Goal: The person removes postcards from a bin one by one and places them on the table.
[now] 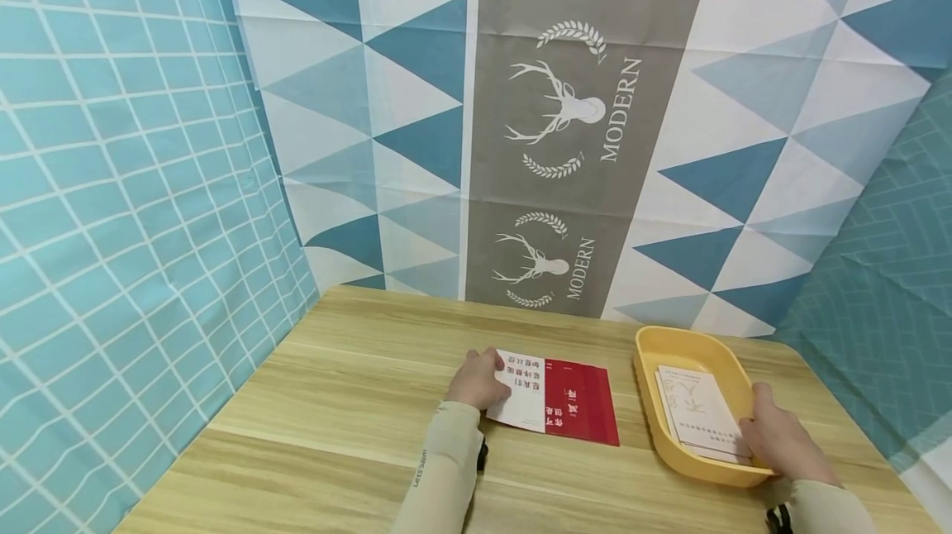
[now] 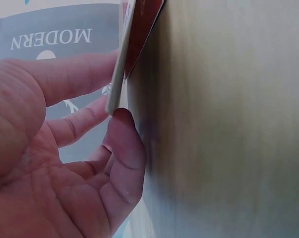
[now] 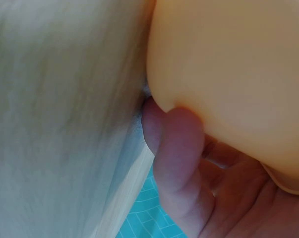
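My left hand (image 1: 476, 383) pinches the left edge of a white printed card (image 1: 521, 402) on the table. In the left wrist view the edge of the card (image 2: 118, 74) rises between the thumb and fingers, slightly tilted off the wood. Red cards (image 1: 591, 406) with white characters lie against its right side, partly overlapping. At the right, my right hand (image 1: 788, 439) grips the near right side of a yellow plastic tray (image 1: 654, 426). Close up, its fingers curl under the tray's rounded outer wall (image 3: 228, 64). Whitish printed cards (image 1: 702, 414) lie stacked inside the tray.
The wood-grain table (image 1: 335, 402) extends left of the cards. A patterned cloth (image 1: 416, 129) with deer heads hangs behind its far edge. Blue gridded sheeting (image 1: 126, 187) covers the left side, and teal sheeting (image 1: 885, 286) the right.
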Motion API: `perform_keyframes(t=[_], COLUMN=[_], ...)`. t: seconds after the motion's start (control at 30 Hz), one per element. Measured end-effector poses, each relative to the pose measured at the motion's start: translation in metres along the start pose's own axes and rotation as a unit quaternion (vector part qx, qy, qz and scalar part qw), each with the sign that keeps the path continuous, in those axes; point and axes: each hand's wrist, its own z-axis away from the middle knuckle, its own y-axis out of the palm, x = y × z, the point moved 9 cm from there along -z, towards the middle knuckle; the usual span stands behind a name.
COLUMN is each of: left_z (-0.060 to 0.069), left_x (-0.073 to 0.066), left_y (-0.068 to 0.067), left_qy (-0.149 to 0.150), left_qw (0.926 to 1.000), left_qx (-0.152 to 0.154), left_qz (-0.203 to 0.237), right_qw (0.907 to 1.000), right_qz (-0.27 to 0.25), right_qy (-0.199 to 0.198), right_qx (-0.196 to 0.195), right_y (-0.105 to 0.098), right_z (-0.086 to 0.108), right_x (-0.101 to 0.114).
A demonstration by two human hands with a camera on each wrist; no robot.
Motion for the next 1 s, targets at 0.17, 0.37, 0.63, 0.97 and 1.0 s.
perform_keyframes(t=[0.17, 0.37, 0.63, 0.97, 1.0], left_z=[0.0007, -0.0005, 0.0011, 0.0029, 0.0036], left_x=[-0.0011, -0.0006, 0.0006, -0.0006, -0.0008], left_y=[-0.0008, 0.0006, 0.0005, -0.0004, -0.0006], left_qy=[0.0, -0.004, -0.01, -0.018, -0.019], left_qw=[0.9999, 0.9996, 0.9993, 0.9989, 0.9989], left_qx=[-0.007, -0.013, -0.016, -0.018, -0.018], left_qz=[-0.01, -0.026, -0.034, -0.039, -0.038], right_qw=[1.0, 0.9999, 0.9999, 0.9999, 0.9999], right_qz=[-0.004, -0.006, -0.006, -0.014, -0.015], right_qy=[0.003, 0.009, 0.01, 0.007, 0.006], right_qx=[0.003, 0.006, 0.003, 0.003, 0.003], right_y=[0.0025, 0.0029, 0.0019, 0.0041, 0.0044], right_z=[-0.0055, -0.0042, -0.0025, -0.0058, -0.006], right_x=[-0.0044, -0.0036, -0.0018, -0.0043, -0.0047])
